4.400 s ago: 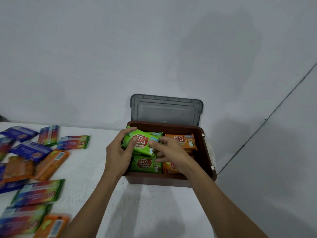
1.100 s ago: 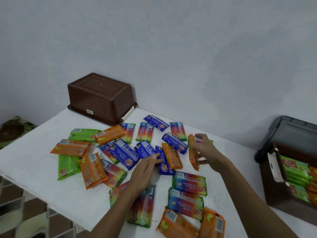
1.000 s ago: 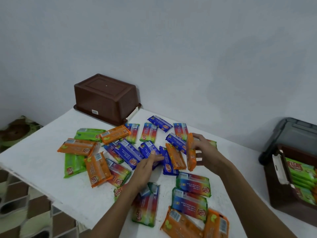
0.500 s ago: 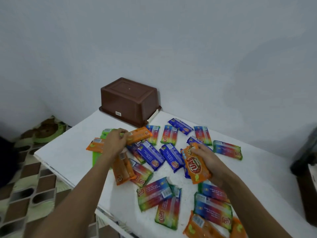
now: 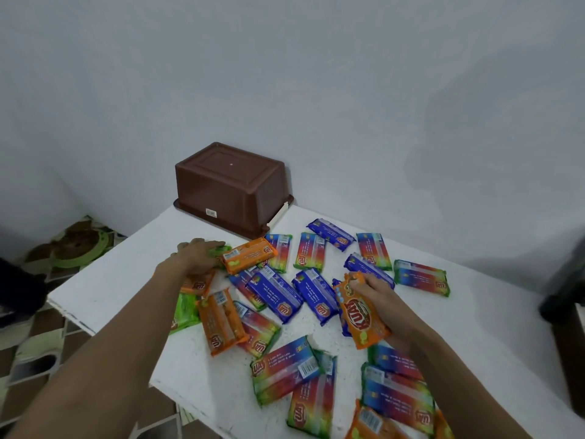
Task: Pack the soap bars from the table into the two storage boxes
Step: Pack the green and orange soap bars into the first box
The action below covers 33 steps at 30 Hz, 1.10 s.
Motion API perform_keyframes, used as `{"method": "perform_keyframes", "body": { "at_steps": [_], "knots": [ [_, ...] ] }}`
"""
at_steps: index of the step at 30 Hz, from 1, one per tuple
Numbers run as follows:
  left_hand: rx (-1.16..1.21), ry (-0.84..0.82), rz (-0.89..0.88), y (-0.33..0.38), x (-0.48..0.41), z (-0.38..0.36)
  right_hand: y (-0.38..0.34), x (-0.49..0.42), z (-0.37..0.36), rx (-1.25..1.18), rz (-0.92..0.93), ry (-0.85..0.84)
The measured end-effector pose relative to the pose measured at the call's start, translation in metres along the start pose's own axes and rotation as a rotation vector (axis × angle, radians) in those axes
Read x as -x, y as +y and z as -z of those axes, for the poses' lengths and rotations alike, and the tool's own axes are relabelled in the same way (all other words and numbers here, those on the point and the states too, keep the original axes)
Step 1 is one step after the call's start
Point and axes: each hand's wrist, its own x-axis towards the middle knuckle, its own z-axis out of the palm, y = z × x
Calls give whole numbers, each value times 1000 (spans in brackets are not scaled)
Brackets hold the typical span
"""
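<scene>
Many wrapped soap bars lie scattered on the white table (image 5: 120, 280): orange, blue, green and rainbow-coloured ones. My right hand (image 5: 384, 301) grips an orange soap bar (image 5: 361, 321), lifted and tilted above the pile. My left hand (image 5: 193, 258) reaches to the far left of the pile and lies with fingers stretched over a green soap bar (image 5: 220, 250), next to another orange bar (image 5: 250, 255). A brown storage box (image 5: 228, 185) stands upside down at the table's back corner. Only a dark sliver of the second box (image 5: 573, 359) shows at the right edge.
The table's left and front edges drop to a tiled floor (image 5: 28, 353). A green-rimmed round object (image 5: 76, 251) lies on the floor at left. A plain wall runs close behind the table.
The view swung from the filled box on the right to the pile. My right hand picked up an orange bar and turned it face up. My left hand moved left onto the green bar.
</scene>
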Motion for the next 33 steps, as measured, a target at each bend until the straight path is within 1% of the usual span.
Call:
{"method": "perform_keyframes", "body": {
  "at_steps": [2,5,8,10,15,19,21,23,25,27,30,33],
  "knots": [
    [-23,-40,-14,-1,1,7,1,-1,0,3,2,0],
    [-32,-65,33,-8,2,15,1,-2,0,9,4,7],
    [-65,-45,66,-7,6,20,1,-2,0,14,5,10],
    [-42,-11,68,-6,9,21,0,0,0,5,4,9],
    [124,149,61,-9,15,18,-1,5,0,0,11,7],
    [196,406,81,-3,24,14,-3,12,3,-35,12,5],
    [313,505,82,2,29,17,-2,15,7,-62,9,13],
    [443,563,62,10,33,23,-2,19,11,-97,0,25],
    [590,597,-18,23,38,29,-2,23,16,-130,-10,36],
    [763,595,-116,43,51,31,-3,30,21,-152,-6,44],
    [1022,505,-201,78,71,26,-6,41,30,-195,9,60],
    [1354,312,-212,119,92,16,-8,51,45,-200,43,73]
  ]
}}
